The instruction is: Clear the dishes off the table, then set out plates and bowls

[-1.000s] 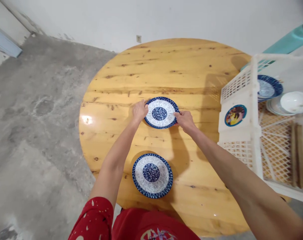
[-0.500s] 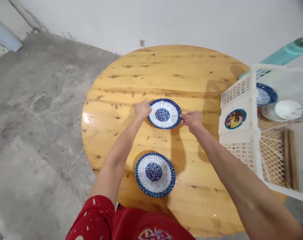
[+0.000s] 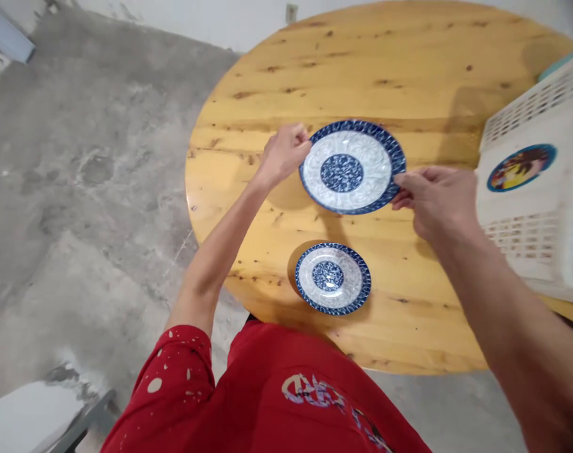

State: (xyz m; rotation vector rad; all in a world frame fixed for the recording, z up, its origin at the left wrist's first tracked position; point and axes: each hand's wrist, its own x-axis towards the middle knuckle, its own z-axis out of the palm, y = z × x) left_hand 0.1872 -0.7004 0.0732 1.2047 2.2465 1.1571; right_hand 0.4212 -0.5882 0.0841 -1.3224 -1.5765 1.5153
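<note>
A blue-and-white plate (image 3: 342, 173) with a dark blue patterned rim is held up above the table, tilted slightly. My left hand (image 3: 286, 151) is closed at its left edge, the fingertips partly hidden. On the opposite side, my right hand (image 3: 437, 192) pinches the rim, thumb on top and fingers beneath. A second plate (image 3: 332, 279) of the same pattern lies on the table nearer my body, with neither hand touching it.
The round wooden table (image 3: 267, 94) carries a white plastic basket (image 3: 522, 220) with a picture label at the right. A wall socket (image 3: 291, 12) is behind. Concrete floor (image 3: 102, 189) lies to the left, with a pale object (image 3: 36, 415) at bottom left.
The plate between my hands has come up off the table toward me and looks larger. My view has tilted downward, so the basket's contents have left the picture.
</note>
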